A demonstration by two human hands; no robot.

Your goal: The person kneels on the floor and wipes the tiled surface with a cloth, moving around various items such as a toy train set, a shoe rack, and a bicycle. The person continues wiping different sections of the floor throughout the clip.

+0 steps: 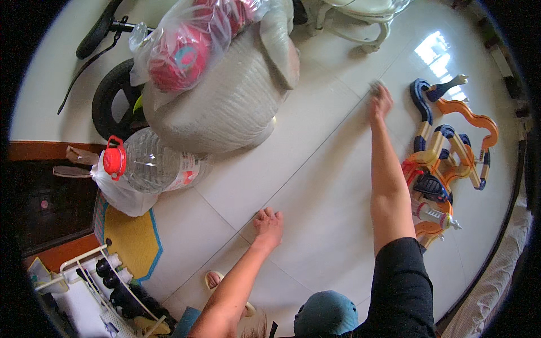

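My left hand (269, 227) hovers over the white tiled floor (312, 198), fingers loosely bent and slightly apart, with nothing visible in it. Farther out, my right hand (381, 102) is stretched forward over the tiles and blurred. A small greyish patch shows at its fingertips; I cannot tell whether it is a held thing or blur. Just right of that arm stands a toy track set (448, 156) of orange, dark blue and wood-coloured pieces. Ahead of my left hand sits a large grey stuffed elephant (215, 101), apart from both hands.
A clear plastic bag (181, 55) with pink things lies on the elephant. Left of it are a large water bottle (148, 160) with a red cap, a white bag (127, 198) and a black wheel (114, 101). A wire shoe rack (91, 287) stands lower left, a chair (367, 25) at the top.
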